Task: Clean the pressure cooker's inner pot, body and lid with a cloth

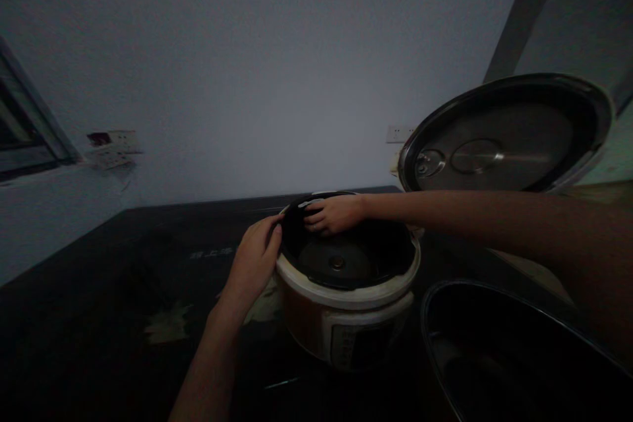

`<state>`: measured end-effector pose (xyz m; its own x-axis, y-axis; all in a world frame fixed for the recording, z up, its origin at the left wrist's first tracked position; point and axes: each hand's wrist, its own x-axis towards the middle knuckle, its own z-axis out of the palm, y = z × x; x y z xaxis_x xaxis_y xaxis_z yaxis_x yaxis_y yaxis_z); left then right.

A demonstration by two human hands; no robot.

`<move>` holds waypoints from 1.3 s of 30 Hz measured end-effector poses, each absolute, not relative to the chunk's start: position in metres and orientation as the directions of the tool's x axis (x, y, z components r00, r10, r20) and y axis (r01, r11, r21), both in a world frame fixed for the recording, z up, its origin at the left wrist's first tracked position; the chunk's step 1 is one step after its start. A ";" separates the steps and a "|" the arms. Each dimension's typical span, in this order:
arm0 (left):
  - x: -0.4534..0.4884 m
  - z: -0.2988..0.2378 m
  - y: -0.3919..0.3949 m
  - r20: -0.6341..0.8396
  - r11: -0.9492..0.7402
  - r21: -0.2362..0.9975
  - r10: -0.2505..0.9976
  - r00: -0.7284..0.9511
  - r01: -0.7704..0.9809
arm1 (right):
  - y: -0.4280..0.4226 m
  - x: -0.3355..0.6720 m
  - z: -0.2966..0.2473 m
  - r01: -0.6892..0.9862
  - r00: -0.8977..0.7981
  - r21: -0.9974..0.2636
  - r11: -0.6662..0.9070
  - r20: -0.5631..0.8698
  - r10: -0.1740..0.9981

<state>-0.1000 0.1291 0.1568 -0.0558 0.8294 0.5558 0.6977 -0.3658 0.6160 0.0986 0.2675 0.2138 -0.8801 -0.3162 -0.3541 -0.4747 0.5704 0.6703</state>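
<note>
The fingers [314, 217] of the right hand [343, 213] are slightly bent and a little apart, reaching into the open cooker [349, 298] near the back left of its inside; I cannot tell whether they hold anything. A small pale patch shows beside them, too dim to name. The left hand [254, 256] rests against the cooker's left rim, thumb and index finger at the edge, but whether it grips the rim cannot be told.

The cooker stands upright at the lower middle of the frame on a dark tabletop [163, 277], its control panel [363, 344] facing the bottom of the frame. Inside, a small round piece [337, 263] sits in the middle of the floor. The lid [524, 138] stands tilted up at the right, beyond the right forearm, with its metal underside showing. A dark pot [428, 316], partly cut off by the frame, is at the lower right, just beside the cooker.

Behind, a pale wall [257, 79] carries a socket [395, 134] right of centre, near the lid, and another socket plate [124, 141] at the left.
</note>
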 end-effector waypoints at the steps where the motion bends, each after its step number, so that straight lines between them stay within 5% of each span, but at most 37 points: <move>1: -0.100 0.157 0.129 0.556 -0.367 0.616 0.829 -0.055 0.697 | 0.269 0.105 0.214 -0.456 -0.890 0.678 0.576 -0.349 -0.294; 9: -0.099 0.159 0.126 0.540 -0.360 0.632 0.840 -0.058 0.686 | 0.254 0.168 0.226 -0.276 -0.911 0.640 0.717 -0.412 0.017; 15: -0.099 0.158 0.127 0.555 -0.366 0.621 0.830 -0.058 0.693 | 0.204 0.175 0.242 0.203 -0.782 0.494 0.845 -0.437 0.444; 18: -0.099 0.158 0.126 0.555 -0.367 0.620 0.830 -0.057 0.694 | 0.180 0.168 0.253 0.472 -0.683 0.268 0.840 -0.492 0.540; 24: -0.100 0.158 0.126 0.549 -0.369 0.626 0.835 -0.052 0.687 | 0.169 0.134 0.244 0.531 -0.814 -0.405 0.744 -0.489 0.314; 26: -0.100 0.158 0.126 0.545 -0.367 0.623 0.837 -0.046 0.690 | 0.177 0.119 0.235 0.552 -0.831 -0.507 0.662 -0.399 0.387; 29: -0.100 0.159 0.126 0.536 -0.354 0.619 0.843 -0.048 0.701 | 0.195 0.100 0.222 0.650 -0.673 -0.642 0.407 -0.236 0.701; 33: -0.099 0.160 0.125 0.534 -0.346 0.620 0.844 -0.055 0.704 | 0.221 0.089 0.211 0.695 -0.403 -0.691 0.198 -0.148 0.903; 39: -0.098 0.160 0.125 0.541 -0.358 0.619 0.840 -0.049 0.699 | 0.223 0.072 0.203 0.726 -0.442 -0.618 0.302 -0.082 0.893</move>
